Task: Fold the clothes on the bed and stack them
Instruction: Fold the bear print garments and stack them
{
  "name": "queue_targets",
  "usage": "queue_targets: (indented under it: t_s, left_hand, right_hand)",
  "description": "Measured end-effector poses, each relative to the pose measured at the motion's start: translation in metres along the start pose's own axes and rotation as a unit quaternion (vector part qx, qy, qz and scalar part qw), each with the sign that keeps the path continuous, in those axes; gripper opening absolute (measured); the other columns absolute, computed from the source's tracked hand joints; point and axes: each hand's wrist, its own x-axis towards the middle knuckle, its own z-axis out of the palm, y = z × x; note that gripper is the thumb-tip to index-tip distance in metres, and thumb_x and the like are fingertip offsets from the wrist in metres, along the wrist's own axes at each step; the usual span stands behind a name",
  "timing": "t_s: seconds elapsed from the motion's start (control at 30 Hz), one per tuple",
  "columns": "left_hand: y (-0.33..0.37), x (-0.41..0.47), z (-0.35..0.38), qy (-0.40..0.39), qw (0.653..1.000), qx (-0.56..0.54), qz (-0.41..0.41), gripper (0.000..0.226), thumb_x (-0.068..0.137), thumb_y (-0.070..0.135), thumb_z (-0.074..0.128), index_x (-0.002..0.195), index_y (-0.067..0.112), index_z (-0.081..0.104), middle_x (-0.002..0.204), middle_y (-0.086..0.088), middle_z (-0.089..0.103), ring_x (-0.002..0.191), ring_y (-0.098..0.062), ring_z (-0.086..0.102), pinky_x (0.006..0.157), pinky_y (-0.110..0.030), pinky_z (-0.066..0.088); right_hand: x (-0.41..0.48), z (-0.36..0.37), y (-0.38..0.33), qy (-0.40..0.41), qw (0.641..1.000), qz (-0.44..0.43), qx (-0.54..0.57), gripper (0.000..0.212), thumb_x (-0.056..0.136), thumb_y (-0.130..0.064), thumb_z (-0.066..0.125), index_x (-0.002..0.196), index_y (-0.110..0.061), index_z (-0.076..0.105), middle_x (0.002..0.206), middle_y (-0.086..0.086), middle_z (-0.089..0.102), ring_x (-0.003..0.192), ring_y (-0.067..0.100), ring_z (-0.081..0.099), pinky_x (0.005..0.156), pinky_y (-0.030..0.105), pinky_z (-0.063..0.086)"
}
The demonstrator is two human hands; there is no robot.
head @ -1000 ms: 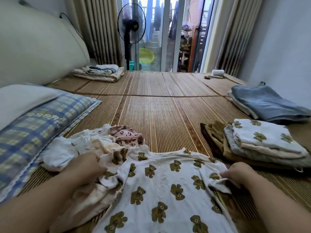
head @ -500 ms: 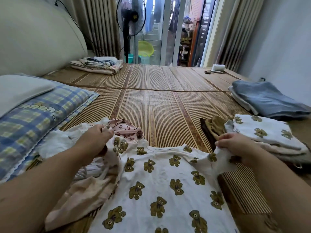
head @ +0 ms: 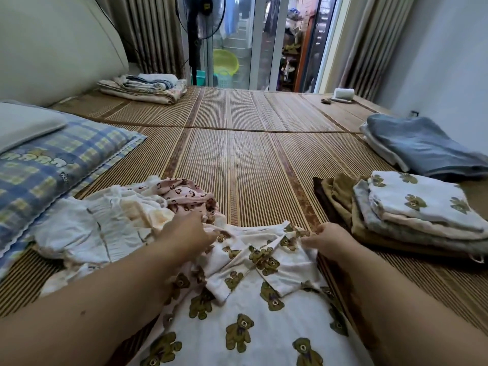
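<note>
A white shirt with brown teddy bears (head: 253, 307) lies spread on the woven mat in front of me. Both its sleeves are folded inward over the chest. My left hand (head: 188, 233) pinches the left shoulder of the shirt, and my right hand (head: 327, 240) grips the right shoulder. To the left lies a loose heap of unfolded clothes (head: 105, 223), white and cream, with a pink printed piece (head: 184, 194) on top. At the right stands a stack of folded clothes (head: 412, 217) topped by a matching bear-print piece.
A blue plaid pillow (head: 52, 165) lies at the left edge. Folded grey-blue fabric (head: 422, 146) sits at the far right near the wall. Folded blankets (head: 142, 87) lie at the back left, and a standing fan (head: 196, 35) stands by the glass door. The woven mat (head: 250, 159) covers the bed.
Both hands have brought the sleeves inward onto the shirt's chest and moved closer together at the shoulders. The camera view has tilted lower.
</note>
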Motion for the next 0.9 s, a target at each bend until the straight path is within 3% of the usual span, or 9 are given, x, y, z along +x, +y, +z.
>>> queue_targets:
  t_s: [0.13,0.3,0.43,0.5,0.6,0.7,0.77,0.83,0.9]
  left_hand:
    - [-0.008,0.016,0.011,-0.024,0.999,0.007,-0.035,0.044,0.078,0.047,0.069,0.111,0.018,0.062,0.100,-0.001,0.067,0.088,-0.018,0.062,0.079,-0.032,0.053]
    - [-0.004,0.031,0.018,0.010,1.000,0.020,-0.015,0.013,0.087,0.035,0.058,0.089,0.025,0.066,0.079,0.005,0.064,0.073,-0.013,0.058,0.059,-0.025,0.041]
    - [0.002,0.042,0.015,0.052,0.990,-0.131,-0.017,0.018,0.094,0.025,0.049,0.079,0.026,0.058,0.076,0.008,0.056,0.070,-0.007,0.050,0.056,-0.026,0.033]
    - [0.004,0.044,0.010,0.068,0.970,-0.232,-0.035,0.018,0.095,0.018,0.046,0.091,0.016,0.063,0.082,0.003,0.059,0.071,-0.011,0.053,0.055,-0.023,0.037]
    - [0.000,0.048,-0.002,0.072,0.903,-0.403,-0.128,0.033,0.093,0.017,0.045,0.113,-0.003,0.060,0.108,-0.022,0.065,0.098,-0.038,0.061,0.084,-0.034,0.051]
    - [-0.006,0.044,-0.007,0.051,0.848,-0.496,-0.179,0.029,0.089,0.024,0.048,0.101,0.004,0.065,0.098,-0.020,0.069,0.093,-0.038,0.064,0.088,-0.050,0.053]
    - [-0.008,0.044,-0.005,0.041,0.872,-0.469,-0.132,0.025,0.091,0.034,0.057,0.090,0.011,0.067,0.095,-0.016,0.070,0.088,-0.034,0.065,0.084,-0.045,0.054]
    - [-0.008,0.040,-0.005,-0.014,0.895,-0.442,-0.065,0.033,0.080,0.047,0.070,0.095,0.017,0.068,0.097,-0.012,0.071,0.090,-0.030,0.067,0.082,-0.042,0.055]
    - [-0.006,0.039,-0.007,-0.039,0.894,-0.446,-0.015,0.034,0.074,0.033,0.078,0.104,0.020,0.069,0.098,-0.008,0.072,0.088,-0.023,0.070,0.073,-0.035,0.057]
  right_hand:
    - [0.012,0.008,-0.002,-0.001,1.000,-0.007,0.022,0.027,0.075,-0.036,0.080,0.070,-0.012,0.070,0.070,0.001,0.067,0.067,0.015,0.060,0.054,0.025,0.043]
    - [0.026,0.009,-0.009,0.003,0.994,-0.059,0.086,0.020,0.087,-0.036,0.066,0.085,-0.016,0.061,0.087,0.003,0.062,0.076,0.014,0.057,0.053,0.026,0.038]
    - [0.030,0.009,-0.007,-0.042,0.977,-0.065,0.200,0.016,0.084,-0.021,0.071,0.084,-0.013,0.057,0.088,0.008,0.064,0.079,0.021,0.063,0.060,0.030,0.049]
    - [0.031,0.004,-0.007,-0.053,0.961,-0.064,0.263,0.019,0.079,-0.008,0.074,0.079,-0.012,0.056,0.084,0.012,0.064,0.076,0.025,0.064,0.065,0.039,0.055]
    - [0.034,-0.009,-0.007,-0.044,0.946,-0.057,0.315,0.021,0.075,0.000,0.075,0.087,-0.011,0.061,0.094,0.016,0.066,0.086,0.033,0.066,0.078,0.050,0.057]
    - [0.035,-0.023,-0.005,-0.088,0.927,-0.047,0.362,0.035,0.076,0.007,0.071,0.104,-0.014,0.063,0.103,0.017,0.068,0.090,0.035,0.068,0.073,0.047,0.059]
    - [0.033,-0.028,-0.002,-0.116,0.931,-0.044,0.343,0.037,0.077,0.008,0.070,0.107,-0.012,0.065,0.101,0.017,0.070,0.088,0.035,0.070,0.074,0.048,0.059]
    - [0.030,-0.031,-0.001,-0.112,0.946,-0.048,0.299,0.025,0.077,0.006,0.070,0.098,-0.008,0.068,0.094,0.017,0.073,0.084,0.033,0.072,0.073,0.045,0.059]
    - [0.028,-0.036,-0.001,-0.091,0.955,-0.063,0.275,0.013,0.081,-0.001,0.070,0.092,-0.006,0.069,0.090,0.016,0.073,0.082,0.031,0.071,0.068,0.039,0.059]
